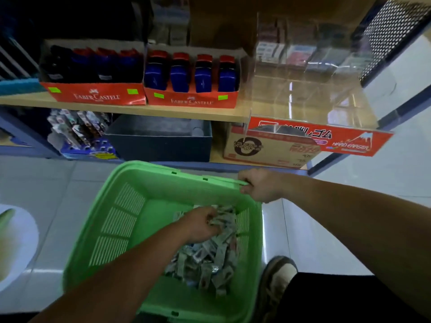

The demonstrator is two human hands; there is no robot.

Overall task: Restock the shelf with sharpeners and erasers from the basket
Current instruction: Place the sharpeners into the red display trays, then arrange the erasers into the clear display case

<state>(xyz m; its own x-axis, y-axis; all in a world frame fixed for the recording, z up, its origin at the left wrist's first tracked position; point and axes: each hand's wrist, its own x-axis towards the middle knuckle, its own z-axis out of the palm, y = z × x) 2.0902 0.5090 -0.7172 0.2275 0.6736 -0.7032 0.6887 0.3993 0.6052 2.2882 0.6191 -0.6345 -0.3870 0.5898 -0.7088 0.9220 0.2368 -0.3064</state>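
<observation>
Left hand [203,223] gripping packets [210,259], Faber-Castell boxes [191,100], Hard Eraser sign [326,136]

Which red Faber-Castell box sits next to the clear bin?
The right box, showing four blue red-capped items; the left box stands farther from the clear bin.

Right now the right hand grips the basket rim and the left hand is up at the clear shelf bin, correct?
No. The right hand grips the basket rim, but the left hand is inside the basket, grasping packets, not at the clear bin; the head view shows it.
</observation>
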